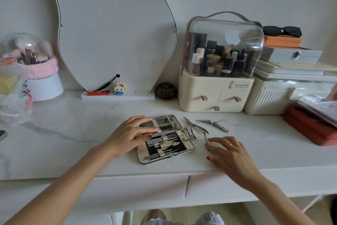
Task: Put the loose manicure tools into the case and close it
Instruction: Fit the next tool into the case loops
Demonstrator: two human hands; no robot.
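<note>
The silver manicure case lies open and flat on the white table, with several steel tools strapped inside both halves. My left hand rests flat on its left side, fingers spread over the hinge area. To the right of the case lie loose tools: cuticle nippers, a small clipper, scissors and another clipper. My right hand hovers over the table with its fingertips touching a thin steel tool; whether it grips the tool I cannot tell.
A cream cosmetics organizer and a white ribbed box stand behind the tools. A red box sits at the right. A mirror stands at the back, a plastic bag at the left. The table edge runs just below the case.
</note>
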